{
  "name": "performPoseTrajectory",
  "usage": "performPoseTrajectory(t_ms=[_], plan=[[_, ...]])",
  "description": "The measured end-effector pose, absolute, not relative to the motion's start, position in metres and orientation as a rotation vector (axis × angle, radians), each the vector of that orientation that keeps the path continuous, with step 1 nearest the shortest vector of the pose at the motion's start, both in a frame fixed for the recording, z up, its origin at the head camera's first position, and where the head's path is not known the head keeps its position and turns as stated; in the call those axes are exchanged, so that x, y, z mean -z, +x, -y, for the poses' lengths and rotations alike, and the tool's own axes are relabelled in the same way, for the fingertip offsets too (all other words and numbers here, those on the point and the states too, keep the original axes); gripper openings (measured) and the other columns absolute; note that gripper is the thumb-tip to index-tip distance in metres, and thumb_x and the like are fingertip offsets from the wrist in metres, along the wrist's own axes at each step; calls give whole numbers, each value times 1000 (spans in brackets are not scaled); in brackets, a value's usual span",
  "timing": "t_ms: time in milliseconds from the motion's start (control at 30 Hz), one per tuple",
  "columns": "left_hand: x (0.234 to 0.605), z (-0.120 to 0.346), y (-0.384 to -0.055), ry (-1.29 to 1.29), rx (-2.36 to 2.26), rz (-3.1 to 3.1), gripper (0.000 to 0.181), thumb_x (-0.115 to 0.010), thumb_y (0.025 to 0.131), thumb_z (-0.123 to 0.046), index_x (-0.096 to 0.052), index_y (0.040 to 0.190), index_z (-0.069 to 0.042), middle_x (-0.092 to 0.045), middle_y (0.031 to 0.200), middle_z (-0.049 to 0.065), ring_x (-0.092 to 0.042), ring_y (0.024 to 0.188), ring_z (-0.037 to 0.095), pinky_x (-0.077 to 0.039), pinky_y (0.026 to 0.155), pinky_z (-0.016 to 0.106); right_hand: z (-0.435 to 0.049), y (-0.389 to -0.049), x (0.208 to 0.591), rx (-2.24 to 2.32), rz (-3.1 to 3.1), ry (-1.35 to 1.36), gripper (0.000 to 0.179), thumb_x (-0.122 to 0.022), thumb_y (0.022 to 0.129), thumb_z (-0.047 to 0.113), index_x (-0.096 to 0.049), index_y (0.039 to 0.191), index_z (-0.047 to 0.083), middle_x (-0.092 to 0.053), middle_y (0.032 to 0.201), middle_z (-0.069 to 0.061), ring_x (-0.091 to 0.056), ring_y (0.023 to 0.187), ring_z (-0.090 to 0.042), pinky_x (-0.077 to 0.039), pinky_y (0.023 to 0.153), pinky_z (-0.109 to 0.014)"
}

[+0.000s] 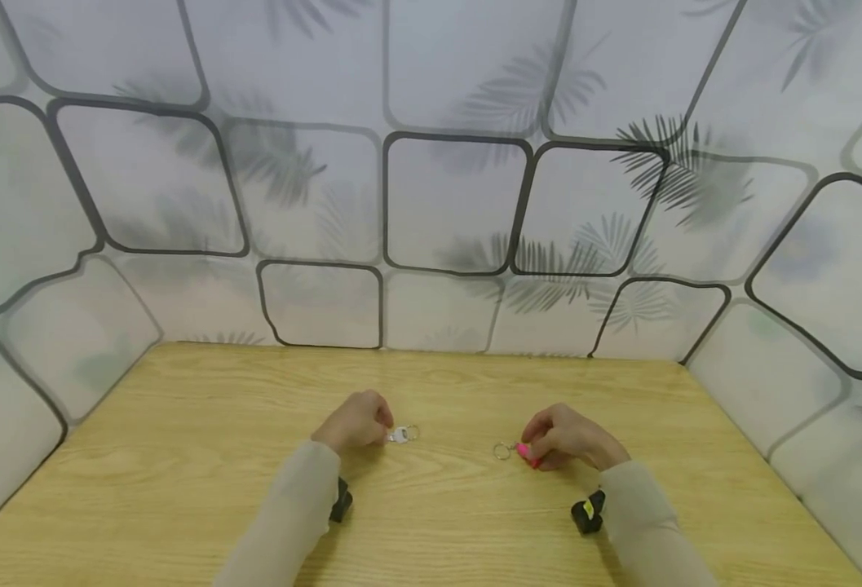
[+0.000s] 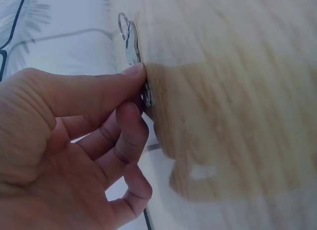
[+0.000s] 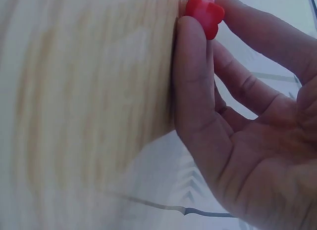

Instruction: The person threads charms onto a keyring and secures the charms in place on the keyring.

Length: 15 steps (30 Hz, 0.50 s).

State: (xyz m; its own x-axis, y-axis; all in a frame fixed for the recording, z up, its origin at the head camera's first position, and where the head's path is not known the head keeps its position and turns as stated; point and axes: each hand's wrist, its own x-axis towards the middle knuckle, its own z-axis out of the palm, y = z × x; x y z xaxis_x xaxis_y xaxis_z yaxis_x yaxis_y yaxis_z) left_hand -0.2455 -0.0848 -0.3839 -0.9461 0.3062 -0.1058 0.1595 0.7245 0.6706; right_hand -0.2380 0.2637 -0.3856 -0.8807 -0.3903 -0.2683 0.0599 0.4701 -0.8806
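My left hand (image 1: 357,420) is at the middle of the wooden table, thumb and fingertips pinching one end of a silver metal keychain (image 1: 400,434). Its ring points to the right in the head view; in the left wrist view the keychain (image 2: 132,49) is close to the tabletop, partly covered by the thumb. To the right, my right hand (image 1: 566,436) pinches a pink and red keychain (image 1: 524,451) between thumb and finger. That one's split ring (image 1: 502,451) extends left onto the wood. Seen by the right wrist camera, the red end (image 3: 205,15) looks lobed like a flower.
The light wood-grain table (image 1: 431,522) ends at a patterned cloth wall (image 1: 445,204) behind, with similar walls at both sides. Black devices (image 1: 588,512) are worn at the wrists. A stretch of tabletop separates the two keychains.
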Motion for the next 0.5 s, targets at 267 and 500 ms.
performPoseTrajectory(t_ms=[267, 500], plan=[[381, 82, -243, 374, -946, -2744, 16, -70, 81, 11, -70, 88, -3, -66, 89, 6, -59, 81, 20, -54, 77, 38, -264, -238, 386, 1385, -2295, -274, 17, -70, 86, -9, -68, 102, -15, -70, 83, -10, -69, 74, -18, -60, 68, -33], [379, 78, -239, 379, -827, -2800, 16, -67, 81, 9, -70, 89, -5, -66, 90, 4, -58, 81, 22, -52, 82, 48, -263, -237, 385, 1394, -2284, -284, 15, -70, 86, -10, -70, 100, -14, -71, 83, -10, -69, 72, -18, -60, 66, -32]])
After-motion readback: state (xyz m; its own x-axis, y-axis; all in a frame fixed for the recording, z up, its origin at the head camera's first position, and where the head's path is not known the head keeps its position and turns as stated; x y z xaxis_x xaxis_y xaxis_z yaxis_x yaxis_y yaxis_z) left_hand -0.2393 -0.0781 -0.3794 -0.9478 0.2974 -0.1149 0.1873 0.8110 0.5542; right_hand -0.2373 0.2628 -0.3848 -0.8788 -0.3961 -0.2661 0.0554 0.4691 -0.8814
